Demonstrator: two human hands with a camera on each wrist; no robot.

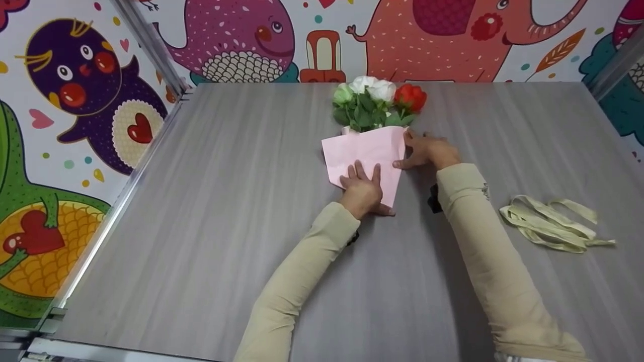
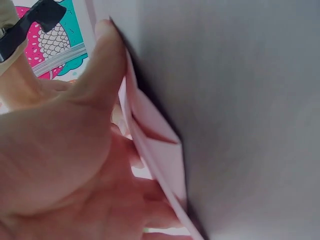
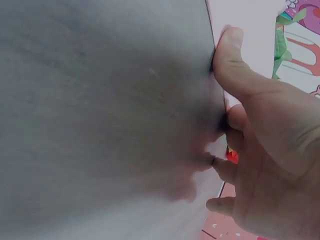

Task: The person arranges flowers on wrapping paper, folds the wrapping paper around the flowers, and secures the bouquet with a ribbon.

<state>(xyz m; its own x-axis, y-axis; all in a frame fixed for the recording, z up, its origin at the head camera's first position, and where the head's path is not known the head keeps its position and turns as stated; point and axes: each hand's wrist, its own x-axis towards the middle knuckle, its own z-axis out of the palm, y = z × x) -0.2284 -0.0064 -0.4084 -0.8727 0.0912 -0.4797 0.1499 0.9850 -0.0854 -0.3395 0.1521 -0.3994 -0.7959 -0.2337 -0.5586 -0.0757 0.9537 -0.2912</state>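
A bouquet of artificial flowers lies on the table in wrapping paper, pink and folded to a narrow lower end. White flowers, a pale green bud and a red flower stick out of the top with green leaves. My left hand presses on the lower part of the paper, fingers spread and thumb at the bottom tip. Along the paper's right edge, my right hand touches with thumb and index finger, which stand apart. The stems are hidden inside the wrap.
A pale yellow-green ribbon lies in loose loops on the right of the grey table. Cartoon-printed panels stand behind and to the left, with a metal rail along the left edge.
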